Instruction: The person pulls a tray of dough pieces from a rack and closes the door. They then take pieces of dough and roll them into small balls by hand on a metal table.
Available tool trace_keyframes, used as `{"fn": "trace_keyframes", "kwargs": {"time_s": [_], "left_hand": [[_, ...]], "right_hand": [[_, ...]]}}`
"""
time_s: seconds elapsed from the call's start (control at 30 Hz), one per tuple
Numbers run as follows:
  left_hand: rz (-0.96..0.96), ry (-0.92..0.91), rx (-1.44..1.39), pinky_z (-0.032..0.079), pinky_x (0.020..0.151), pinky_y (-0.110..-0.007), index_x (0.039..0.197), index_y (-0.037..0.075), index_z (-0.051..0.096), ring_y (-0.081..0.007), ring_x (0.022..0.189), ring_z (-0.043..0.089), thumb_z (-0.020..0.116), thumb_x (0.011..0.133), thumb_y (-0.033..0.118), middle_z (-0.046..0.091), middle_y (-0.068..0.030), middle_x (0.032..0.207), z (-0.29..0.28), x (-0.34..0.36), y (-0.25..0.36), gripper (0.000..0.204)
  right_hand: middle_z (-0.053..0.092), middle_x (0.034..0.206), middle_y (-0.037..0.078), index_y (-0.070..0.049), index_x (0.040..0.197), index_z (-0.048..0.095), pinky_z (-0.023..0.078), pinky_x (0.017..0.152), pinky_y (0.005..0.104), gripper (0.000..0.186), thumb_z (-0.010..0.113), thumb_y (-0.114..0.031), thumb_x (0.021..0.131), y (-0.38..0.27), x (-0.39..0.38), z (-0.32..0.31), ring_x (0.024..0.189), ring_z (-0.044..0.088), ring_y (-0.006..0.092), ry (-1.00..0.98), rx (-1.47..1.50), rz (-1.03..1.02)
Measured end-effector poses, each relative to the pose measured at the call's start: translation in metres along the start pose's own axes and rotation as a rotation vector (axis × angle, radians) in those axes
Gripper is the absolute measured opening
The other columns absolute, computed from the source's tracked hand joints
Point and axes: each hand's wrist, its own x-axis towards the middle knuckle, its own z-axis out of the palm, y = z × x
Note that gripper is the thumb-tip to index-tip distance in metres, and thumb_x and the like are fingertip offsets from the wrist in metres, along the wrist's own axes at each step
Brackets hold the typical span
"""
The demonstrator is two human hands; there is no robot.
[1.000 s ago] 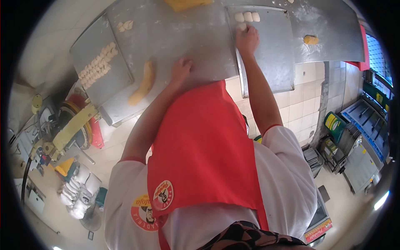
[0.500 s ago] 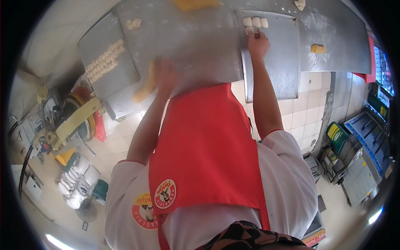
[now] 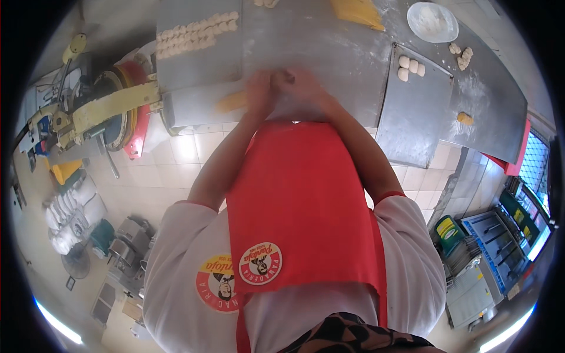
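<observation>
My left hand (image 3: 263, 91) and my right hand (image 3: 307, 89) meet above the near part of the steel table (image 3: 318, 56). Motion smears both, so their fingers and anything between them cannot be made out. A blurred yellow piece of dough (image 3: 231, 102) lies just left of my left hand. Off to the right, a metal tray (image 3: 412, 112) bears several pale dough balls (image 3: 414, 67) grouped near its far end. On another tray (image 3: 206, 69) at the left, rows of small pale dough pieces (image 3: 197, 34) are lined up.
A yellow slab (image 3: 358, 13) lies at the table's far side, beside a white bowl of flour (image 3: 432, 22). Farther right are pale dough lumps (image 3: 464, 57) and a small yellow dough piece (image 3: 465, 118). A machine with a yellowish arm (image 3: 112, 112) stands at the left.
My right hand has left the dough balls on the right tray and come back left to my left hand. My left hand has moved inward from beside the yellow dough. The view has shifted.
</observation>
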Motion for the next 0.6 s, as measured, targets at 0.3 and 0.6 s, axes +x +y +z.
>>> {"fn": "trace_keyframes", "kwargs": {"time_s": [0.3, 0.6], "left_hand": [[0.104, -0.007, 0.002, 0.045, 0.089, -0.046, 0.106, 0.011, 0.063, -0.0306, 0.101, 0.064, 0.077, 0.081, 0.024, 0.066, -0.007, 0.102, -0.004, -0.01, -0.041, 0.032], [-0.348, 0.355, 0.036, 0.051, 0.086, -0.044, 0.113, 0.002, 0.065, -0.0341, 0.108, 0.062, 0.079, 0.085, 0.046, 0.067, -0.0132, 0.104, -0.062, 0.092, -0.137, 0.054]], "right_hand": [[0.073, 0.092, 0.022, 0.001, 0.1, 0.073, 0.056, 0.078, 0.0432, 0.034, 0.068, -0.025, 0.08, -0.031, 0.028, 0.013, 0.083, 0.071, 0.0363, -0.135, -0.106, 0.061], [0.066, 0.084, 0.007, -0.003, 0.111, 0.068, 0.049, 0.058, 0.0335, 0.033, 0.06, -0.028, 0.092, -0.037, 0.02, -0.058, 0.065, 0.063, 0.0178, 0.184, 0.938, 0.487]]}}
